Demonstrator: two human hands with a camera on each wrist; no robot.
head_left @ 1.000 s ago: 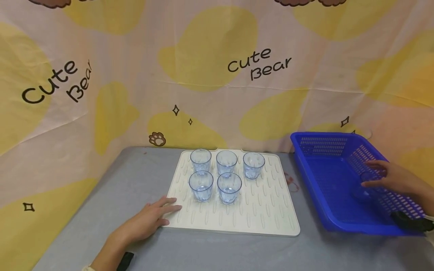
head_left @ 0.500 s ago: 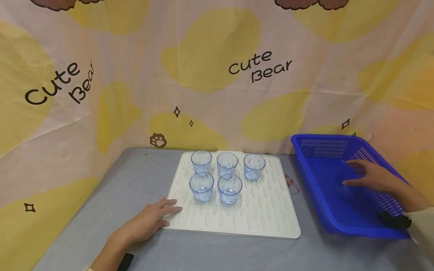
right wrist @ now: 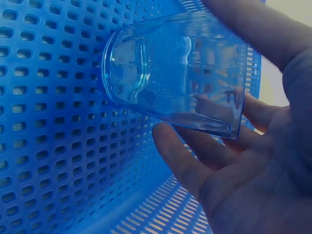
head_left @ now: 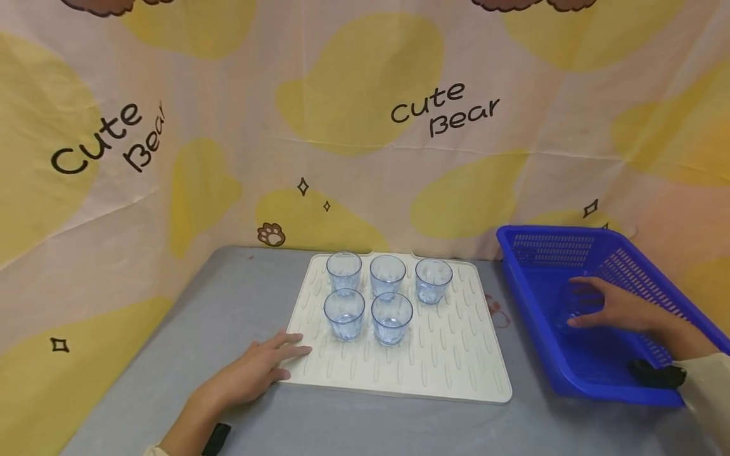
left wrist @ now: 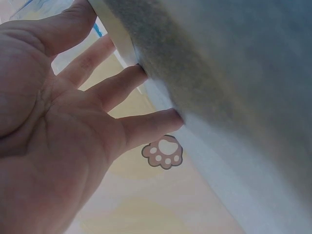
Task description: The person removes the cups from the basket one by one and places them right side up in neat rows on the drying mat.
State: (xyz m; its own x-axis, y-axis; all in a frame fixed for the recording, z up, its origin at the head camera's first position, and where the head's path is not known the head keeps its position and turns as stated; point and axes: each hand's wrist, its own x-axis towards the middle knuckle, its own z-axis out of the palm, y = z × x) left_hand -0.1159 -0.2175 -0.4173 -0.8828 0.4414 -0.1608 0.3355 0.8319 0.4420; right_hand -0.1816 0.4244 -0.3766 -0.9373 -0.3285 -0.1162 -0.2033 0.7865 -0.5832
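Inside the blue basket [head_left: 595, 229] at the right, my right hand [head_left: 624, 307] holds a clear bluish glass [right wrist: 170, 73]. In the right wrist view my thumb runs along one side of the glass and my fingers lie along the other, with its mouth toward my palm and its base toward the perforated basket floor. My left hand [head_left: 256, 370] rests at the left edge of the white ribbed mat [head_left: 433, 364], its fingers spread and fairly straight over the border. Several matching glasses stand upright on the mat, among them a front left glass [head_left: 345, 316] and a back right glass [head_left: 433, 282].
A grey cloth [head_left: 228, 297] covers the table. Behind it hangs a patterned curtain [head_left: 353, 82] with bear lettering. The basket's high rim stands a short way right of the mat. Back row glasses sit near the mat's far edge.
My right hand has moved left within the basket, and the glass has come along with it. The left hand and the glasses on the mat keep their places; the view has shifted slightly.
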